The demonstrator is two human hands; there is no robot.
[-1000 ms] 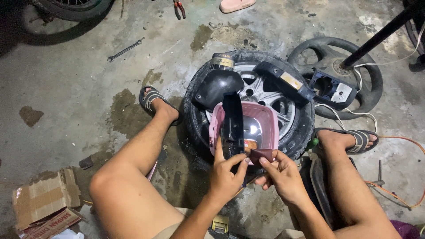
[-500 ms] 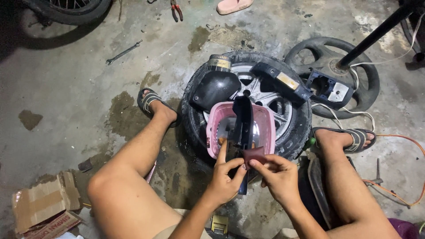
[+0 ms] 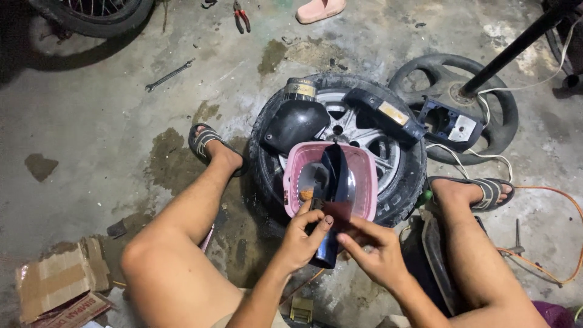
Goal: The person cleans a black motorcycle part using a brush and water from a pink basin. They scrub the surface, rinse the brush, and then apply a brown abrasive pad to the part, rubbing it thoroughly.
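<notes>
My left hand [image 3: 303, 240] grips the lower end of a long dark blue plastic panel [image 3: 336, 176], which stands nearly upright over a pink plastic basin [image 3: 359, 182]. My right hand [image 3: 371, 246] pinches a small dark reddish square piece [image 3: 337, 211] against the panel's lower part. The basin rests on a car wheel with a silver rim [image 3: 364, 130] lying flat on the concrete between my legs. A small orange object [image 3: 306, 194] lies inside the basin.
On the wheel lie a black curved cover [image 3: 293, 124] and a dark blue panel with a yellow label [image 3: 384, 115]. A steering wheel [image 3: 461, 91] lies at the right, a wrench [image 3: 169, 75] and pliers [image 3: 240, 15] on the floor, cardboard [image 3: 57, 285] at lower left, orange cable [image 3: 546, 267] at right.
The dark panel has been turned from flat-on to edge-on and shifted right over the basin. Both hands have dropped slightly lower, closer to me.
</notes>
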